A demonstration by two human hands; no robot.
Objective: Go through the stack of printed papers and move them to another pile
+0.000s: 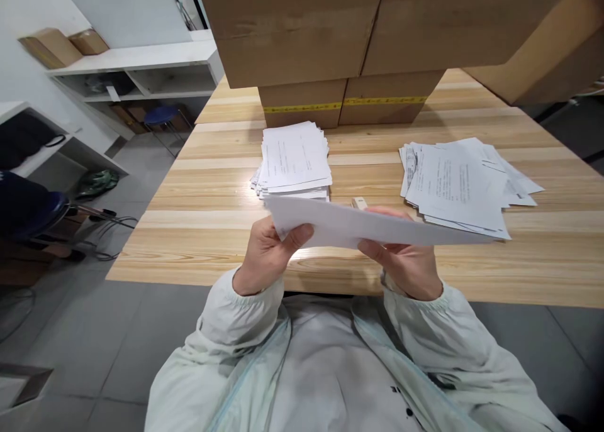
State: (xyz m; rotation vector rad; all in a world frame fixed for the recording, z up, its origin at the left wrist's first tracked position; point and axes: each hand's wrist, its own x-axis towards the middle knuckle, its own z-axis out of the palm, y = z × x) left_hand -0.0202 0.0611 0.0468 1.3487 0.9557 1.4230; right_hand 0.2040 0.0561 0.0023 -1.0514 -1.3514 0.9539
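Both hands hold white paper (340, 221) above the near part of the table, tilted so that its face is seen at a slant. My left hand (270, 251) pinches the left end, thumb on the near side. Around the lower middle edge, my right hand (404, 262) grips it, with fingers behind and thumb in front. How many sheets are held I cannot tell. Just beyond lies a neat stack of printed sheets (296, 155). A looser, fanned pile of printed sheets (457, 180) rests to the right. A small pale object (359, 203) is partly hidden behind the held paper.
Large cardboard boxes (302, 29) are stacked at the back of the wooden table (198, 199), with yellow tape on the lower ones. Another box (557, 48) stands at the far right. To the left are white shelves (136, 58), a blue stool (161, 114) and cables on the floor.
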